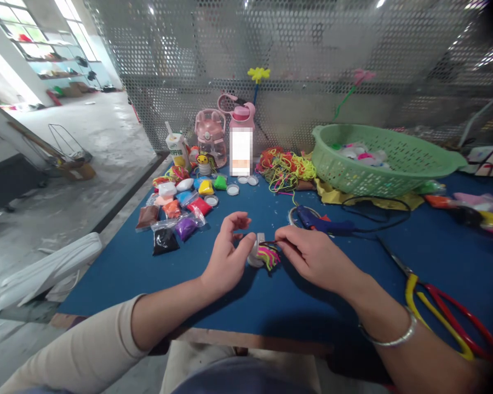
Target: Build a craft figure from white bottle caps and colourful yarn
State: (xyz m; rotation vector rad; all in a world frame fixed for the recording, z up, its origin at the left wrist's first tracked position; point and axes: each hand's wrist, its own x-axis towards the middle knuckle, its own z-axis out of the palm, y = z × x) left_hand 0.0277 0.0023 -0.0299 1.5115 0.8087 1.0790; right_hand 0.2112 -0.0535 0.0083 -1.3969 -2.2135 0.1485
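My left hand [227, 251] is closed loosely, its thumb against a small white piece [254, 254] low over the blue table and its index finger raised. Pink, yellow and green yarn strands [269, 256] fan out from that piece to the right. Thumb and forefinger of my right hand [312, 254] pinch a thin dark strip [269, 243], which reaches left over the top of the yarn. The far side of the white piece is hidden behind my left thumb.
A blue glue gun [322, 221] lies beyond my right hand, its cord trailing right. Scissors [414, 284] lie at right. Bagged coloured clay [184, 227] sits at left. Behind are tangled yarn [287, 168], a green basket [353, 178], a bee figure [204, 162] and pink bottles [211, 134].
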